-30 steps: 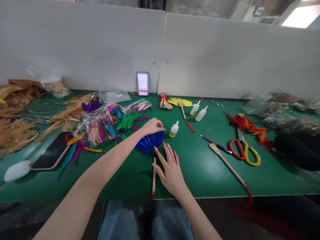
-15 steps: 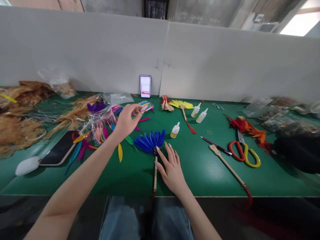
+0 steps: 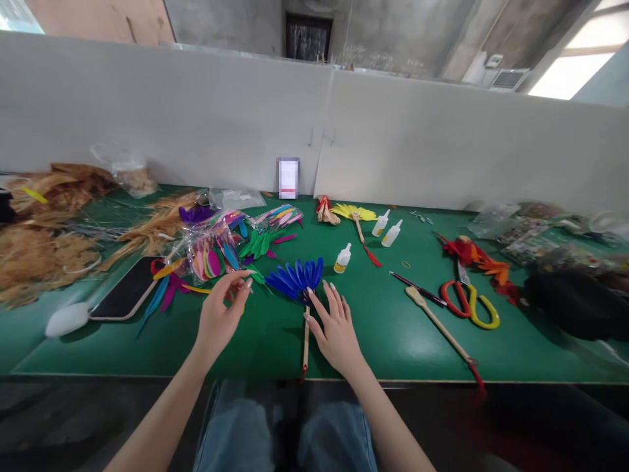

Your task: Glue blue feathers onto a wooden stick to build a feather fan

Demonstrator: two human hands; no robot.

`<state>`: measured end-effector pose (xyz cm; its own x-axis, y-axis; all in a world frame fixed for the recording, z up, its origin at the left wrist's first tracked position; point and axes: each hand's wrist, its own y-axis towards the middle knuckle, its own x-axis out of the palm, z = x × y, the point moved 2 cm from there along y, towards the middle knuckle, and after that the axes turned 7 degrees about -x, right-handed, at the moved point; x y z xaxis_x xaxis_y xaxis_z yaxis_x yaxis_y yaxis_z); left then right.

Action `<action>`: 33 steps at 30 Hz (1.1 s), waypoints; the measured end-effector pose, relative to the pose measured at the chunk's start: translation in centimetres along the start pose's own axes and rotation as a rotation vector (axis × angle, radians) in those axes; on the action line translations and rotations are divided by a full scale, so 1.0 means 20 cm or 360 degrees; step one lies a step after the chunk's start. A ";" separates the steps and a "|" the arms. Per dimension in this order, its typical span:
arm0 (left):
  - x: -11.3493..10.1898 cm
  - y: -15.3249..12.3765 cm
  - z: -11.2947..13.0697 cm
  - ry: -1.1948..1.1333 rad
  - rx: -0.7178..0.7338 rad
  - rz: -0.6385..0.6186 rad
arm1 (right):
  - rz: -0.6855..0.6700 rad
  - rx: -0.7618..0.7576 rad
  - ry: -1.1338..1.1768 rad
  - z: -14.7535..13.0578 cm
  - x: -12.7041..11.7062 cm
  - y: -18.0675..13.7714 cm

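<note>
A blue feather fan (image 3: 297, 280) lies on the green table with its wooden handle (image 3: 306, 341) pointing at me. My right hand (image 3: 337, 328) is open, fingers stretched and apart, its index finger and thumb tips resting on the fan's base and handle top. To the left of the fan, my left hand (image 3: 223, 311) is curled with thumb and index finger close together. What they pinch, if anything, is too small to make out. Just beyond its fingertips lie green feathers (image 3: 265, 242) and a plastic bag of coloured feathers (image 3: 211, 252). A glue bottle (image 3: 343, 259) stands behind my right hand.
Two more glue bottles (image 3: 392, 233) stand near a yellow feather fan (image 3: 354, 212). Rightward lie a pen (image 3: 417, 288), a bare wooden handle (image 3: 439, 323) and scissors (image 3: 469, 303). Leftward are a dark-screened phone (image 3: 126, 288) and brown fibres (image 3: 49, 246). A lit phone (image 3: 288, 178) leans against the white panel.
My left hand has drawn back from the bagged feathers toward me, uncovering the green feathers. My right hand stays on the blue fan. The view has tilted slightly up.
</note>
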<state>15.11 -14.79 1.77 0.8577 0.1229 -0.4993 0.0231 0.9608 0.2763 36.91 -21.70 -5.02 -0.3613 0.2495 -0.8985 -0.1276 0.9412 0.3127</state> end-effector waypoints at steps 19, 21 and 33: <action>0.50 0.60 0.07 0.0588 0.0374 -0.0587 | -0.0026 0.0013 0.0010 0.00 -0.01 0.01; 0.54 0.63 0.06 0.0615 0.0400 -0.0636 | -0.0026 0.0014 0.0015 0.00 -0.01 0.01; 0.64 0.58 -0.08 0.0541 0.0424 -0.0749 | 0.0022 -0.0055 -0.0025 -0.02 0.01 0.01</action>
<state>25.55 -1.70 -2.86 0.5144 -0.1832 -0.8378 0.5225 0.8416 0.1367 36.58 -21.59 -4.96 -0.3486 0.2660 -0.8987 -0.1549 0.9293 0.3352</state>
